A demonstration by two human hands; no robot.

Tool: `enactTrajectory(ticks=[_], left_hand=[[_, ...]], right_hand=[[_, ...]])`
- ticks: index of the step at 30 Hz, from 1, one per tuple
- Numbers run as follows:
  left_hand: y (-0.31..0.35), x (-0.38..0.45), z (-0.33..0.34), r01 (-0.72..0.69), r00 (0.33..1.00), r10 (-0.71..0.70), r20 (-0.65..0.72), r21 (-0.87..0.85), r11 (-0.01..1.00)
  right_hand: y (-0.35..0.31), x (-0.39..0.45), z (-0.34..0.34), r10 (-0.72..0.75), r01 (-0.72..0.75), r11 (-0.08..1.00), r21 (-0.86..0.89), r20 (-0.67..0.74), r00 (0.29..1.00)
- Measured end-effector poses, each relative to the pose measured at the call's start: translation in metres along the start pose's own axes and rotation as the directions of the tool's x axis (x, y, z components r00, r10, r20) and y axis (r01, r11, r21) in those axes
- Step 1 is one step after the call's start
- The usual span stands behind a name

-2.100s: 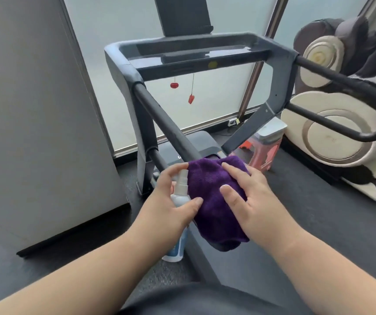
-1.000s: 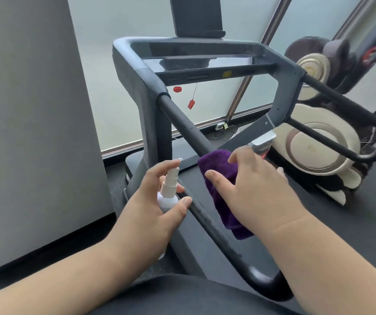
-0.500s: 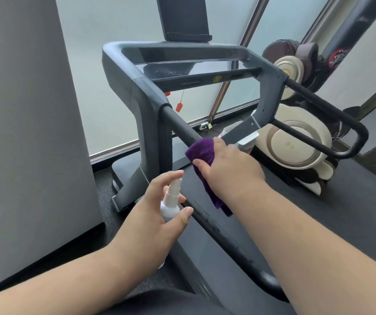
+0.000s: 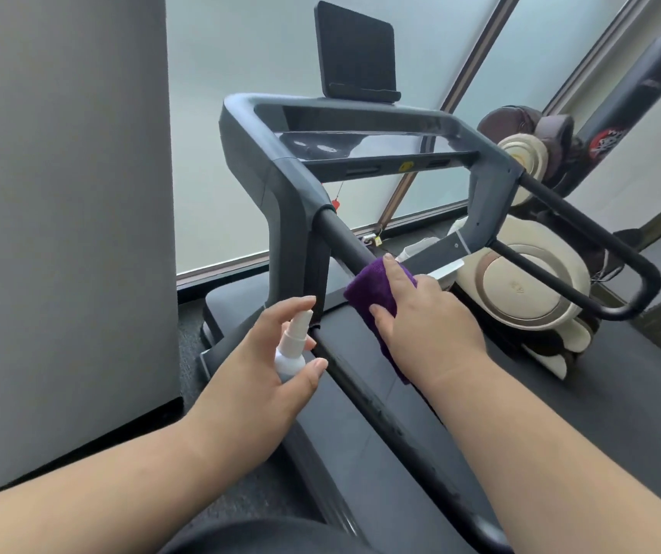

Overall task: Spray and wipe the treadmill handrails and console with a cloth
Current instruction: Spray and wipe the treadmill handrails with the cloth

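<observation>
My right hand grips a purple cloth wrapped over the treadmill's left handrail, about a third of the way down from the console frame. My left hand holds a small white spray bottle just left of the rail, index finger raised over the nozzle. The grey console with its glossy panel sits ahead, a dark tablet screen standing on top. The right handrail loops back on the far side.
A grey wall panel stands close on the left. Frosted windows are behind the treadmill. A beige and brown exercise machine sits to the right of the belt. A small red safety tag hangs under the console.
My right hand has slid the cloth up the left handrail toward the console. My left hand has kept the spray bottle beside the rail. The view has tilted upward.
</observation>
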State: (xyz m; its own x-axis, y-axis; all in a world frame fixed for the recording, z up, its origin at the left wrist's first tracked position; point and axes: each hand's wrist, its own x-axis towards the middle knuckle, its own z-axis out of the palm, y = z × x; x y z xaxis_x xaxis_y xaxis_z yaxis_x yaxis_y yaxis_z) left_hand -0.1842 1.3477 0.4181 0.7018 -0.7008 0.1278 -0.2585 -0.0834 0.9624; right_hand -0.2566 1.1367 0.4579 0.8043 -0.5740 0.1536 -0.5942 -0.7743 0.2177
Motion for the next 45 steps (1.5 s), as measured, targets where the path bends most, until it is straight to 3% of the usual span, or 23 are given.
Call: enactTrajectory(ticks=[11,17,22,32,38,45], left_hand=[[-0.001,0.0,-0.036,0.001,0.998,0.002,-0.064,0.054,0.999],[-0.003,0.002,-0.037,-0.024,0.997,0.029,-0.077,0.067,0.997],[-0.006,-0.001,-0.041,-0.028,0.998,0.032,-0.059,0.07,0.997],[-0.012,0.011,-0.043,-0.026,0.997,0.031,-0.075,0.06,0.998],[-0.015,0.013,-0.027,-0.017,0.999,0.018,-0.036,0.024,1.0],[-0.027,0.009,-0.025,-0.001,0.999,0.001,-0.05,0.012,1.0]], right_hand=[[-0.07,0.105,-0.011,0.015,-0.018,1.0,0.025,0.102,0.995],[-0.046,0.078,-0.009,-0.009,0.0,0.994,0.107,0.075,0.997],[-0.031,0.046,-0.003,-0.017,0.017,1.0,-0.01,0.022,1.0],[-0.088,0.124,-0.012,0.071,-0.066,0.996,-0.055,0.099,0.993],[-0.054,0.09,-0.013,-0.008,-0.005,0.992,0.127,0.099,0.995],[-0.04,0.067,-0.012,-0.054,0.051,0.998,0.031,0.101,0.993]])
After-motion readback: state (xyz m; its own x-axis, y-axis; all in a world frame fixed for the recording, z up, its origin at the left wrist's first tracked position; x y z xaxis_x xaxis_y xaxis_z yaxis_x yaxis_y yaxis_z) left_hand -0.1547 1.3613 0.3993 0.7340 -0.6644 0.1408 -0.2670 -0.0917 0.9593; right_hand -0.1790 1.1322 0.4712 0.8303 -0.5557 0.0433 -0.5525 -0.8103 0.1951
